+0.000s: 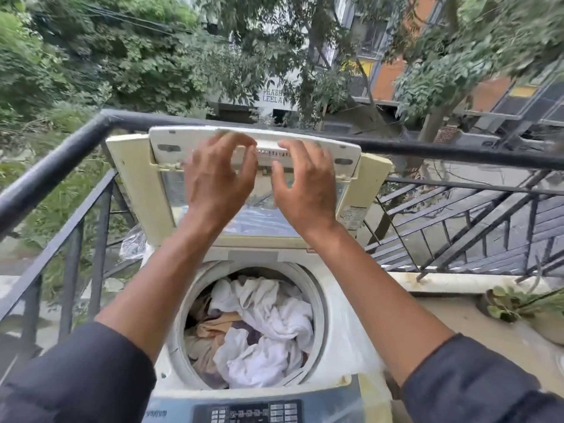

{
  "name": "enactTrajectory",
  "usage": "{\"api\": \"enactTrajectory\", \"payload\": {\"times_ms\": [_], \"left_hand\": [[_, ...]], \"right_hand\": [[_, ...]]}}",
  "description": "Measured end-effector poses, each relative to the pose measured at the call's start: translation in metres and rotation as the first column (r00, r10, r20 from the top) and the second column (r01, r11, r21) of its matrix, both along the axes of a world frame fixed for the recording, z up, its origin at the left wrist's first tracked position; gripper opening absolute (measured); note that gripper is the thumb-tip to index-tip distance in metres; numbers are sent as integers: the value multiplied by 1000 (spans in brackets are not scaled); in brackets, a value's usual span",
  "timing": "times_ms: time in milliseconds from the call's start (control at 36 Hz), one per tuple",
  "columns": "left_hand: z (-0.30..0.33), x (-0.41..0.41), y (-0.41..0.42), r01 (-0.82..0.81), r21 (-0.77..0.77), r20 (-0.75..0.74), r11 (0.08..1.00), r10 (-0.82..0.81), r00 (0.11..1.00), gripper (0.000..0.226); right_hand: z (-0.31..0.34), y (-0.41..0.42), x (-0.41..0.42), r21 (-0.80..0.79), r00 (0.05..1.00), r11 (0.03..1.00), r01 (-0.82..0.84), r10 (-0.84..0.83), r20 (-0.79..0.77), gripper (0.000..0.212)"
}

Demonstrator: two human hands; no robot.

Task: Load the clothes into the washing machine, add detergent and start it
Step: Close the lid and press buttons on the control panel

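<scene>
The clothes [259, 328], a tumble of white, tan and purple pieces, fill the drum [317, 303] of the top-loading washing machine [345, 355] at lower centre of the frame, so the loading step looks done or nearly so. No detergent container shows anywhere, and whether any has gone in cannot be told. The control panel [248, 412] at the bottom edge is untouched by either hand, so starting the machine is judged to be left.

The folding lid [253, 141] stands raised at upper centre, well above the clothes. Both hands are up at its folded top edge: the left hand [218, 175] and the right hand [305, 181] sit side by side with fingers spread and lightly bent, fingertips at or just on the lid, neither plainly gripping it. Motion blur leaves actual contact uncertain. Closing the lid seems the step in hand.

A black balcony railing [61, 154] runs behind and to the left; a potted plant [506, 303] sits at the right edge.
</scene>
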State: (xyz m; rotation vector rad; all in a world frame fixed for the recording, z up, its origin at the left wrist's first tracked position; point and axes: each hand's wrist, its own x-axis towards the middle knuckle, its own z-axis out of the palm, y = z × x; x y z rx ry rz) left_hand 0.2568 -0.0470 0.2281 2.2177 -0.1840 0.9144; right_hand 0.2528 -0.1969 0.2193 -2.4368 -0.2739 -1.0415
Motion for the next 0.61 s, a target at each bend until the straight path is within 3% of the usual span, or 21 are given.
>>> {"api": "enactTrajectory", "payload": {"times_ms": [83, 139, 250, 361, 611], "left_hand": [[16, 22, 3, -55, 111, -10, 992, 56, 998, 27], [22, 36, 4, -41, 208, -99, 977, 63, 993, 35], [18, 49, 6, 35, 393, -235, 919, 64, 970, 46], [5, 43, 10, -2, 486, -175, 874, 100, 979, 49], [-4, 7, 8, -104, 518, -102, 849, 181, 978, 45]], "right_hand": [[8, 1, 23, -180, 995, 979, 100, -101, 2, 43], [8, 2, 36, -273, 988, 954, 127, -145, -47, 52], [3, 1, 50, -334, 977, 936, 110, -164, -138, 54], [-3, 1, 51, -329, 979, 932, 152, -189, -83, 50], [-3, -6, 17, -341, 983, 927, 158, -179, -29, 43]]}}
